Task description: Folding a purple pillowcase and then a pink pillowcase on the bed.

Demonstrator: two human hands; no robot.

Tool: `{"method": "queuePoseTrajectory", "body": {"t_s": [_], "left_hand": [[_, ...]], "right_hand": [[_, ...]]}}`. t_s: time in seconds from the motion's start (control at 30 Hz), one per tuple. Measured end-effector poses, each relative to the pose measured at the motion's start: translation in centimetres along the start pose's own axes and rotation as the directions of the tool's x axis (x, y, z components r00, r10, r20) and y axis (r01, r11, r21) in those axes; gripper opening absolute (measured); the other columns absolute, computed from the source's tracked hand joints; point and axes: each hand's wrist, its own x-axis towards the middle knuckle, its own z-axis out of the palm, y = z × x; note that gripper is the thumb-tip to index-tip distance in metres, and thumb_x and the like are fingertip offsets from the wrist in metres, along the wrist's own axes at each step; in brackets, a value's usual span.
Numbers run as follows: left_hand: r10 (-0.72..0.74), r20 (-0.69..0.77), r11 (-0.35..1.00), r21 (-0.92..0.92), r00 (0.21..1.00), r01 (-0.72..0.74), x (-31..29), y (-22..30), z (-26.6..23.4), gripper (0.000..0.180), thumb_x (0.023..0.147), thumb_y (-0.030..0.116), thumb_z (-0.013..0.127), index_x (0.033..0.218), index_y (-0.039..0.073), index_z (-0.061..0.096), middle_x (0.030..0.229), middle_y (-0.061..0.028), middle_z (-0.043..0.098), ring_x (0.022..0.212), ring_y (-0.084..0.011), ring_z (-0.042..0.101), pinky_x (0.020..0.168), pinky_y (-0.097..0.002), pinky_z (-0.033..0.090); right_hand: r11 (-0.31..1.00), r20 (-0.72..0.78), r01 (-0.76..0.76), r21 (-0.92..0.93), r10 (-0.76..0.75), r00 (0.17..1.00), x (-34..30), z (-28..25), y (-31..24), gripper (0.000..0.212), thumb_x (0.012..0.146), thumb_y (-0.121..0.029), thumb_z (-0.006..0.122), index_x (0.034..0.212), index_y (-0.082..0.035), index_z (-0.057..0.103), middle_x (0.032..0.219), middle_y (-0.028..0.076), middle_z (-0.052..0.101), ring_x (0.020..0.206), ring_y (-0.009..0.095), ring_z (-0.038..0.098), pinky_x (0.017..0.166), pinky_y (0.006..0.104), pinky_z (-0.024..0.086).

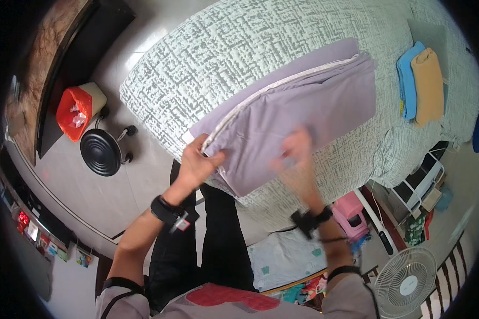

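Observation:
A mauve cloth [314, 101], folded into a long rectangle with a whitish piped edge along its upper side, lies on a bed with a pale green and grey patterned cover [197, 64]. My left hand [198, 164] pinches the cloth's left end by the piping, thumb and fingers closed on it. Over the lower middle of the cloth is my right hand [298, 154], smeared by motion; whether its fingers touch the fabric I cannot tell. Dark straps circle both wrists.
Folded blue [408, 80] and tan cloths [428, 86] lie at the bed's right. A red-lined bin [74, 114] and black round stool [100, 152] stand left on the tiled floor. At lower right are a white fan [407, 284] and a pink plastic item [350, 215].

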Motion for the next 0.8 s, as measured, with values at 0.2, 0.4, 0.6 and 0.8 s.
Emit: {"method": "queuePoseTrajectory", "body": {"t_s": [0.2, 0.4, 0.6, 0.8], "left_hand": [[0.55, -0.023, 0.816, 0.23, 0.835, -0.531, -3.9, -0.1, 1.5, 0.029, 0.056, 0.004, 0.064, 0.082, -0.001, 0.053, 0.074, -0.0163, 0.053, 0.064, -0.0263, 0.054, 0.058, -0.0298, 0.043], [0.372, 0.241, 0.909, -0.288, 0.896, -0.3, -4.1, -4.3, 1.2, 0.027, 0.073, 0.002, 0.048, 0.1, 0.001, 0.052, 0.098, -0.0092, 0.054, 0.087, -0.0181, 0.053, 0.075, -0.0264, 0.042], [0.304, 0.62, 0.946, -0.285, 0.724, -0.153, -1.5, -8.8, 4.8, 0.042, 0.069, -0.011, 0.037, 0.108, -0.001, 0.047, 0.116, -0.0118, 0.046, 0.108, -0.0203, 0.042, 0.092, -0.0284, 0.031], [0.366, 0.647, 0.886, -0.022, 0.669, -0.464, -5.2, -16.1, 4.3, 0.061, 0.063, 0.005, 0.06, 0.119, 0.005, 0.037, 0.122, -0.0165, 0.038, 0.111, -0.0293, 0.037, 0.094, -0.0294, 0.029]], "right_hand": [[0.741, -0.021, -0.483, 0.467, 0.555, 0.832, 0.8, 7.2, -6.7, 0.079, 0.065, -0.011, 0.064, 0.126, 0.0, 0.016, 0.093, 0.015, 0.044, 0.084, 0.019, 0.048, 0.064, 0.0265, 0.045], [0.749, -0.004, -0.607, 0.265, 0.631, 0.776, -0.2, 4.0, -4.6, 0.059, 0.064, -0.003, 0.056, 0.117, 0.001, 0.03, 0.09, 0.009, 0.05, 0.078, 0.014, 0.049, 0.066, 0.0228, 0.041], [0.808, -0.027, -0.531, 0.257, 0.555, 0.831, -1.1, 2.8, -7.4, 0.053, 0.063, -0.003, 0.051, 0.114, 0.0, 0.035, 0.09, 0.006, 0.049, 0.076, 0.011, 0.047, 0.064, 0.0223, 0.04], [0.802, -0.04, -0.57, 0.178, 0.585, 0.81, -0.4, 4.1, -8.4, 0.062, 0.063, -0.003, 0.049, 0.122, 0.0, 0.03, 0.098, 0.011, 0.049, 0.083, 0.017, 0.048, 0.071, 0.0272, 0.041]]}}
